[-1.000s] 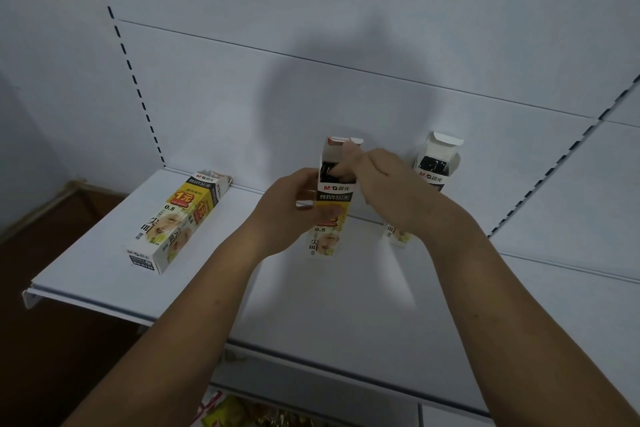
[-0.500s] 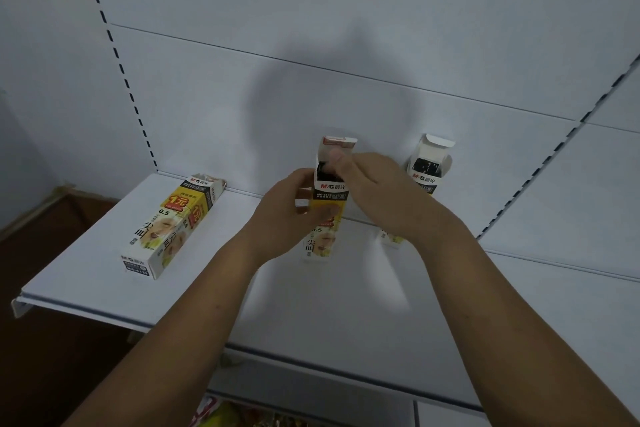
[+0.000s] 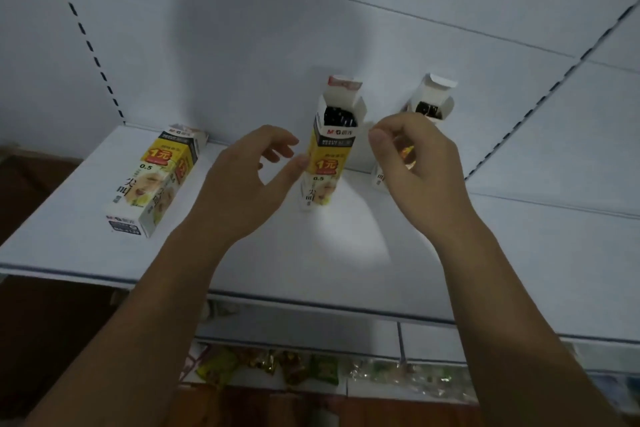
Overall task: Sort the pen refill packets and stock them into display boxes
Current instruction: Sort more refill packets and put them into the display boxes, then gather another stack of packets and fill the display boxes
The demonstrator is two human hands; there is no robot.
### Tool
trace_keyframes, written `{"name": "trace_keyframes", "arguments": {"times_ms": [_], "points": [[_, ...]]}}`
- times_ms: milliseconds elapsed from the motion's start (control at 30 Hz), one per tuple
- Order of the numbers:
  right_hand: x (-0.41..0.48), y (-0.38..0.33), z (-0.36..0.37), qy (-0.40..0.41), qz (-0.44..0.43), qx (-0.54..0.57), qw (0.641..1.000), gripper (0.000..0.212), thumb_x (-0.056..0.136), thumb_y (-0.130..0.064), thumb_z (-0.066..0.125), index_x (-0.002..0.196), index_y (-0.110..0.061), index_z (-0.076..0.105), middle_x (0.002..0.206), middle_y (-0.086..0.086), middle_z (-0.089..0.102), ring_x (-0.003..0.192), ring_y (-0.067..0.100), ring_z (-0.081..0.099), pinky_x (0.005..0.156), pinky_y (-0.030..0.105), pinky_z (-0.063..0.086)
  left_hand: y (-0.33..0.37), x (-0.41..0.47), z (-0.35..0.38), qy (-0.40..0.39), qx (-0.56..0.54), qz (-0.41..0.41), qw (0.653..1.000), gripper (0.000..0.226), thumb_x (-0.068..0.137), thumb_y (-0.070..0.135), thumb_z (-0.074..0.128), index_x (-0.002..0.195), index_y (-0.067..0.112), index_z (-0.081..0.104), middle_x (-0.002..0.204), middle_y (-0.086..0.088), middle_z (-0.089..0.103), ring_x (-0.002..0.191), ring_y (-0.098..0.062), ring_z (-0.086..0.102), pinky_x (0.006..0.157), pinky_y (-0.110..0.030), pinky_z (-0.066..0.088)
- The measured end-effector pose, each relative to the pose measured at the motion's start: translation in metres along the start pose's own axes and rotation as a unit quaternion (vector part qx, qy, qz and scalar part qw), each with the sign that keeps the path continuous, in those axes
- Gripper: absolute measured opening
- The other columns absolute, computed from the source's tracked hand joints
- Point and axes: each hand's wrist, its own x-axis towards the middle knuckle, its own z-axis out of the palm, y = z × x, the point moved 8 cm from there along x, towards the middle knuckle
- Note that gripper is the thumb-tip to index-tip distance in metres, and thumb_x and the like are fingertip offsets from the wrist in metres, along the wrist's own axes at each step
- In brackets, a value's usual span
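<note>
A yellow and white refill display box [image 3: 329, 152] stands upright on the white shelf [image 3: 332, 270] against the back panel, its top flap open with black refills showing inside. My left hand [image 3: 246, 180] hovers just left of it, fingers apart, the thumb tip close to the box's side. My right hand [image 3: 415, 163] is just right of it, fingers loosely curled and holding nothing. Behind my right hand stands a second open box [image 3: 429, 104], partly hidden. A third box [image 3: 156, 180] lies flat at the left of the shelf.
The shelf's front edge [image 3: 311, 303] runs across below my forearms. A lower shelf holds coloured snack packets [image 3: 277, 366]. Slotted uprights [image 3: 86, 38] run up the white back panel on both sides.
Both hands have let go of the middle box and drawn apart to its sides. The box now stands on its own, with its flap open.
</note>
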Motion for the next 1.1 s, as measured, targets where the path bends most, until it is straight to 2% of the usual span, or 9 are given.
{"name": "trace_keyframes", "arguments": {"times_ms": [167,300,367,467,600,800,867,967,1100], "points": [[-0.041,0.014,-0.004,-0.016,0.058,-0.022,0.998,0.012,0.103,-0.039,0.058,0.104,-0.030,0.066,0.100,-0.017,0.067,0.090,0.005,0.061,0.072,0.013,0.042,0.014,-0.021,0.007,-0.047,0.032,0.025,0.998,0.039,0.097,0.064,0.054,0.123,0.036,0.061,0.108,0.020,0.068,0.102,-0.004,0.067,0.090,-0.045,0.058],[-0.073,0.026,-0.030,-0.030,0.061,-0.096,0.993,0.021,0.104,-0.047,0.053,0.112,-0.033,0.065,0.106,-0.017,0.066,0.097,0.006,0.061,0.080,0.027,0.051,0.049,-0.036,0.025,-0.076,0.061,0.062,0.993,0.040,0.098,0.065,0.051,0.125,0.037,0.060,0.110,0.020,0.067,0.103,-0.007,0.065,0.091,-0.047,0.057],[-0.092,0.033,-0.051,-0.024,0.069,-0.119,0.990,0.025,0.103,-0.052,0.052,0.115,-0.035,0.064,0.106,-0.017,0.066,0.098,0.006,0.062,0.082,0.033,0.054,0.074,-0.044,0.041,-0.086,0.080,0.084,0.990,0.041,0.098,0.064,0.050,0.126,0.036,0.060,0.110,0.020,0.066,0.102,-0.006,0.063,0.089,-0.044,0.057],[-0.128,0.047,-0.095,-0.013,0.086,-0.148,0.985,0.030,0.102,-0.056,0.050,0.121,-0.035,0.061,0.110,-0.017,0.065,0.098,0.005,0.061,0.084,0.033,0.053,0.121,-0.059,0.079,-0.100,0.105,0.126,0.981,0.039,0.101,0.061,0.048,0.127,0.035,0.061,0.111,0.018,0.066,0.099,-0.006,0.061,0.081,-0.035,0.052],[-0.198,0.075,-0.185,0.012,0.121,-0.191,0.974,0.035,0.102,-0.057,0.049,0.125,-0.033,0.061,0.113,-0.016,0.065,0.101,0.005,0.059,0.087,0.031,0.048,0.198,-0.089,0.163,-0.156,0.097,0.180,0.966,0.038,0.100,0.062,0.048,0.126,0.036,0.060,0.111,0.018,0.065,0.099,-0.008,0.061,0.080,-0.034,0.049],[-0.322,0.123,-0.328,0.043,0.179,-0.278,0.943,0.041,0.102,-0.059,0.049,0.126,-0.029,0.061,0.112,-0.009,0.065,0.103,0.014,0.058,0.087,0.042,0.050,0.329,-0.156,0.304,-0.223,0.075,0.261,0.936,0.036,0.101,0.063,0.049,0.126,0.040,0.059,0.112,0.020,0.065,0.104,-0.009,0.062,0.090,-0.039,0.051],[-0.363,0.137,-0.372,0.053,0.203,-0.316,0.925,0.045,0.101,-0.062,0.047,0.128,-0.028,0.061,0.115,-0.006,0.065,0.107,0.017,0.058,0.088,0.042,0.049,0.372,-0.180,0.348,-0.246,0.073,0.304,0.918,0.037,0.101,0.062,0.050,0.127,0.038,0.059,0.116,0.018,0.066,0.109,-0.013,0.062,0.093,-0.041,0.048],[-0.421,0.160,-0.432,0.066,0.252,-0.365,0.894,0.048,0.102,-0.064,0.045,0.132,-0.029,0.058,0.126,-0.006,0.062,0.117,0.019,0.055,0.097,0.046,0.045,0.433,-0.213,0.409,-0.274,0.066,0.360,0.889,0.051,0.096,0.067,0.043,0.130,0.033,0.061,0.127,0.011,0.067,0.117,-0.020,0.062,0.096,-0.044,0.045],[-0.483,0.195,-0.501,0.080,0.315,-0.403,0.855,0.050,0.101,-0.065,0.041,0.136,-0.032,0.054,0.130,-0.005,0.060,0.120,0.021,0.053,0.099,0.050,0.044,0.501,-0.251,0.491,-0.298,0.041,0.413,0.860,0.050,0.094,0.066,0.049,0.127,0.032,0.064,0.122,0.009,0.069,0.114,-0.022,0.063,0.094,-0.043,0.046]]}}
